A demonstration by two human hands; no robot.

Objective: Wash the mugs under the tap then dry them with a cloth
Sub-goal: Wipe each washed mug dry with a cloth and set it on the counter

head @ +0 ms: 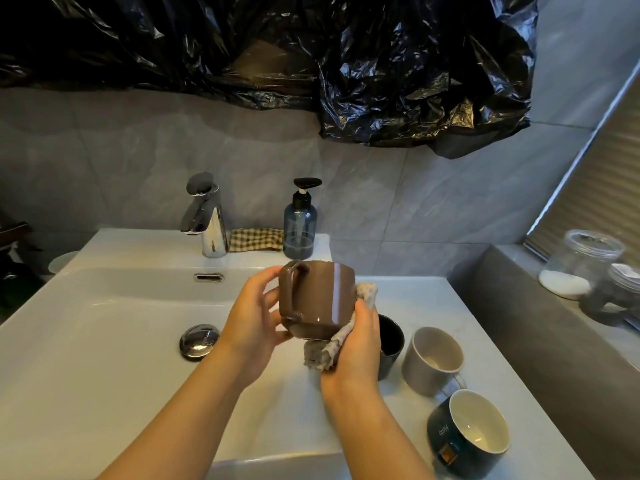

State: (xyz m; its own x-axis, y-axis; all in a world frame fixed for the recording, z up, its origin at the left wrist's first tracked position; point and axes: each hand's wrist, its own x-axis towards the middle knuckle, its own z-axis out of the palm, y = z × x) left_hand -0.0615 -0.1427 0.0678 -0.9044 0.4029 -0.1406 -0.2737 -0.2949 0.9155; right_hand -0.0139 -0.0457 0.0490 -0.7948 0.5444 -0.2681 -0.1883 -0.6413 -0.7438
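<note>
A brown mug [320, 296] is held up above the right edge of the white sink [104, 317], its handle turned toward me on the left. My left hand [254, 317] grips it by the handle side. My right hand [356, 344] holds a pale checked cloth [334, 344] against the mug's right side and base. On the counter to the right stand a black mug [391, 341], a grey mug [434, 358] and a dark green mug with a white inside [471, 434]. The chrome tap [207, 220] stands behind the basin; no water shows.
A blue soap dispenser [299, 226] and a folded checked cloth [256, 239] sit beside the tap. Glass jars [585, 265] stand on the grey ledge at right. Black plastic sheeting [311, 64] hangs overhead. The drain plug [199, 341] lies in the basin.
</note>
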